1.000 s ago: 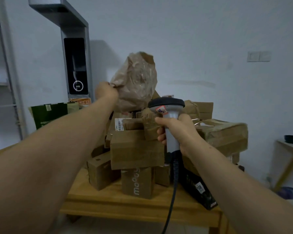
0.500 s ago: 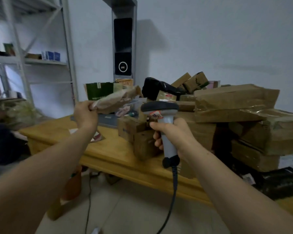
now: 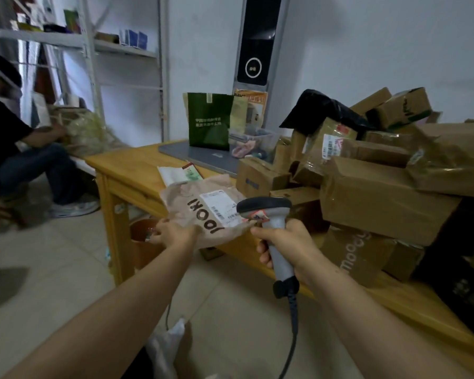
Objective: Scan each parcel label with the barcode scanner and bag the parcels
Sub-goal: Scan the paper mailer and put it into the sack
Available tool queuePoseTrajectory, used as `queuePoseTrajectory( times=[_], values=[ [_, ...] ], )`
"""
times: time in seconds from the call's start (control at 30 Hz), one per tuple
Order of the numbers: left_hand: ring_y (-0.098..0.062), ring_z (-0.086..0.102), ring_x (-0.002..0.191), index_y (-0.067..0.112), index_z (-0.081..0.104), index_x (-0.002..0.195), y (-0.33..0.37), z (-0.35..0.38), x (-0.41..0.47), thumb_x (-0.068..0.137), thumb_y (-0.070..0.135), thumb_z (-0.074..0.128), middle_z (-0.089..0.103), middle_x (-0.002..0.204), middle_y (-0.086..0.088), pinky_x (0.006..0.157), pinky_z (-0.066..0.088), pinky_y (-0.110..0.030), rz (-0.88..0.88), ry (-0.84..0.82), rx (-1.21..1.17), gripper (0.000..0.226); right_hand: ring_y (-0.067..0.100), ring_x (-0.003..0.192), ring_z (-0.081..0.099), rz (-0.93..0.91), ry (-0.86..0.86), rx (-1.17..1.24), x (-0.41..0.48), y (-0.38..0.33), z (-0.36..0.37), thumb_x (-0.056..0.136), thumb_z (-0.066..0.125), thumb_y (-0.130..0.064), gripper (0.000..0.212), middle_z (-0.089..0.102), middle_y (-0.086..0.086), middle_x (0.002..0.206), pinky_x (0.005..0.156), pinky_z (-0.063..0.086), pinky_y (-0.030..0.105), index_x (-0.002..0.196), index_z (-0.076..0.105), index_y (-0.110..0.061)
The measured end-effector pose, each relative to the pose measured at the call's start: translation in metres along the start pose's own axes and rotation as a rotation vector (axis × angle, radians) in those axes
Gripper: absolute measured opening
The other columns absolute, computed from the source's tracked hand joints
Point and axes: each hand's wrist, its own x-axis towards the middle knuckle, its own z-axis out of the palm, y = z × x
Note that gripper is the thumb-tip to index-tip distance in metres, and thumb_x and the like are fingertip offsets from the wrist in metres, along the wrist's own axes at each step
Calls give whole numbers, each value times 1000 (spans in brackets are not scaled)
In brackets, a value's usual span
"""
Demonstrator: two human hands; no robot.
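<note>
Lowered from the upper middle of the frame, the brown mailer [image 3: 203, 212] is now lying label-up at centre, the left hand [image 3: 173, 233] gripping its near edge while the right hand [image 3: 282, 242] is clenching the barcode scanner [image 3: 268, 214], which should be tilting down squarely at the white label [image 3: 220, 205].

You face a plain white wall [image 3: 367, 50] over a pale tiled floor [image 3: 52, 269]. A wooden surface [image 3: 132, 170] stands ahead of you, grey metal shelving [image 3: 93, 45] to its left.
</note>
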Motion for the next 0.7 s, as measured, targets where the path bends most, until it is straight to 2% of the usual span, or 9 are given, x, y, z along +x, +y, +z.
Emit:
queuePoseTrajectory(
  times=[0.07, 0.13, 0.27, 0.4, 0.47, 0.53, 0.57, 0.63, 0.7],
  values=[
    [-38, 51, 117, 7, 32, 136, -3, -2, 10, 66, 15, 86, 43, 135, -19, 95, 50, -47, -104, -78, -67, 89, 17, 48, 55, 19, -2, -13, 5, 1, 5, 86, 69, -18, 16, 60, 8, 62, 45, 46, 27, 87, 60, -5],
    [-39, 58, 109, 5, 39, 130, -9, -5, 18, 70, 8, 82, 53, 125, -19, 86, 55, -50, -140, -143, -167, 74, 17, 48, 55, 33, -10, -22, 8, 0, 9, 85, 69, -17, 16, 60, 8, 62, 46, 47, 27, 87, 59, -5],
    [-36, 60, 110, 4, 56, 121, -16, -16, 29, 83, 1, 68, 61, 120, -15, 93, 52, -48, -67, -195, -174, 40, 17, 52, 57, 79, -37, -107, 12, 3, 12, 82, 73, -16, 19, 62, 10, 69, 50, 48, 26, 86, 57, -6],
    [-29, 62, 101, 10, 61, 119, -5, -40, 38, 87, 4, 64, 65, 108, -10, 89, 53, -41, 16, -197, -121, 33, 14, 48, 57, 84, -34, -273, 13, 15, 10, 81, 74, -12, 20, 62, 8, 63, 47, 48, 23, 80, 55, -6],
    [-28, 61, 106, 10, 61, 121, 8, -52, 45, 88, 3, 64, 64, 113, -6, 91, 52, -39, 111, -181, -69, 34, 12, 43, 54, 64, -13, -343, 12, 22, 10, 81, 74, -14, 23, 60, 6, 58, 44, 48, 23, 78, 51, -10],
    [-28, 62, 104, 8, 61, 122, 26, -65, 50, 87, 1, 64, 64, 117, -8, 88, 54, -37, 212, -156, -22, 36, 11, 42, 53, -2, 10, -424, 11, 28, 11, 81, 75, -18, 24, 58, 3, 55, 45, 49, 26, 77, 51, -13],
    [-25, 64, 97, 8, 61, 122, 36, -71, 50, 87, 2, 63, 64, 117, -10, 80, 56, -35, 256, -155, 11, 35, 12, 44, 54, -63, 20, -466, 11, 29, 13, 80, 75, -20, 24, 58, 2, 55, 49, 52, 29, 76, 52, -15],
    [-19, 61, 85, 9, 58, 125, 57, -84, 49, 89, 3, 61, 64, 115, -10, 65, 51, -27, 332, -155, 84, 36, 15, 57, 58, -216, 17, -534, 8, 28, 16, 79, 75, -22, 20, 59, 0, 62, 63, 56, 35, 78, 55, -20],
    [-18, 59, 84, 12, 54, 132, 77, -98, 46, 89, 3, 61, 62, 118, -9, 60, 49, -25, 389, -145, 144, 45, 17, 75, 61, -333, -5, -594, 5, 24, 22, 80, 74, -23, 17, 63, 0, 79, 73, 55, 34, 89, 59, -20]
  ],
)
